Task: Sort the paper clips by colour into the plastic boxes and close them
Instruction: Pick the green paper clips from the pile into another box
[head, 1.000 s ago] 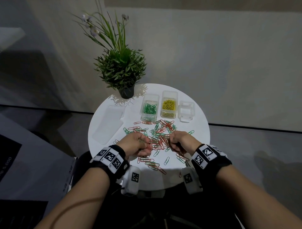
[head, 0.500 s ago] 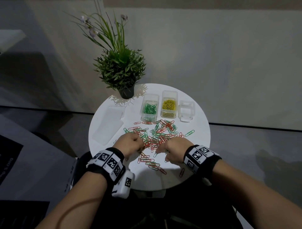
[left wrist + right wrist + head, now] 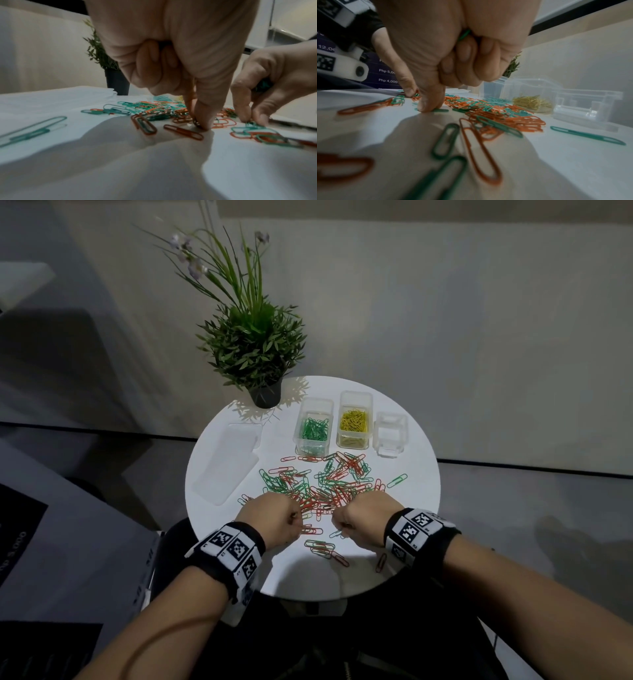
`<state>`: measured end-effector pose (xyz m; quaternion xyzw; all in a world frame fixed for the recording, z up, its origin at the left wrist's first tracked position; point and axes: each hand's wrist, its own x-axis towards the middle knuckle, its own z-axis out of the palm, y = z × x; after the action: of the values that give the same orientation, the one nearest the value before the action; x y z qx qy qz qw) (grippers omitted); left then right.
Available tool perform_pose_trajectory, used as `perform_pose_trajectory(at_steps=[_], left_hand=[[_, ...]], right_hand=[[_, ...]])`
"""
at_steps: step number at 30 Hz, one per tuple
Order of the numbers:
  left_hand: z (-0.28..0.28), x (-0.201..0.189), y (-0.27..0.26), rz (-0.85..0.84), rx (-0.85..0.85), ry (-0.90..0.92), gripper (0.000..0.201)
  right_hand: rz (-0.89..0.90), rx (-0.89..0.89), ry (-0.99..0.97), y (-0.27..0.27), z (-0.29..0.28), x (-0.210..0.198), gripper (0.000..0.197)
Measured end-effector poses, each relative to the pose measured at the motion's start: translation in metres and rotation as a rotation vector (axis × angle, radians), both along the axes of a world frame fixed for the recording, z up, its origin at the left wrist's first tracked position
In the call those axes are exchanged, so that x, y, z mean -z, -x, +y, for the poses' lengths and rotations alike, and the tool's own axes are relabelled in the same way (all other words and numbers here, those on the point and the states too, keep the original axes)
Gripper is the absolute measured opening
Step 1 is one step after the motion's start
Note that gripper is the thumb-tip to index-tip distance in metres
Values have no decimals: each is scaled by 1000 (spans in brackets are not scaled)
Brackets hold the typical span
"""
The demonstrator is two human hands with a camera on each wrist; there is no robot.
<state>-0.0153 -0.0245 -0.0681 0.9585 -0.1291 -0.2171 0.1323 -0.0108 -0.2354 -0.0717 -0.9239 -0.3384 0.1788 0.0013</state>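
A loose pile of red and green paper clips point(image 3: 325, 484) covers the middle of the round white table point(image 3: 421, 491). Behind it stand three open clear boxes: one with green clips point(image 3: 313, 433), one with yellow clips point(image 3: 354, 422), one empty point(image 3: 390, 436). My left hand point(image 3: 294, 517) is at the pile's near edge; its thumb and forefinger point(image 3: 204, 121) pinch a clip against the table, the other fingers curled. My right hand point(image 3: 337, 520) holds green clips point(image 3: 464, 35) in its curled fingers while thumb and forefinger point(image 3: 426, 105) press on another green clip point(image 3: 440, 110).
Clear lids point(image 3: 229, 463) lie flat at the table's left. A potted plant point(image 3: 253, 344) stands at the back left rim. Single clips point(image 3: 325, 549) lie scattered near the front edge, and one green clip point(image 3: 397, 481) lies to the right.
Both hands have dropped towards the near edge of the pile. The right hand has shifted left, closer to the left hand, and both now pinch down at the table.
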Motion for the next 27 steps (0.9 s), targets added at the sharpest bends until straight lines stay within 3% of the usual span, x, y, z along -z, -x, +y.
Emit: perform_pose_trajectory(at_steps=[3,6,11,17,24,27], left_hand=[[6,4,-4,56,-92,168,11],[11,7,-5,60,-190,270,16],[19,8,-9,-29,-224,137,12],[12,6,-1,-99,-228,92,8],[-5,3,3,-156,-71,-58,13],[-8,4,2,-184,-35,-81,12]], right_hand=[[-30,-28,61,2,5,5,12],[31,54,-24,2,3,7,10],[180,374,-304,-10,-22,-4,16],[134,314,-124,7,-27,0,14],[64,223,-6,8,-3,-2,16],[60,196,65,8,7,-3,8]])
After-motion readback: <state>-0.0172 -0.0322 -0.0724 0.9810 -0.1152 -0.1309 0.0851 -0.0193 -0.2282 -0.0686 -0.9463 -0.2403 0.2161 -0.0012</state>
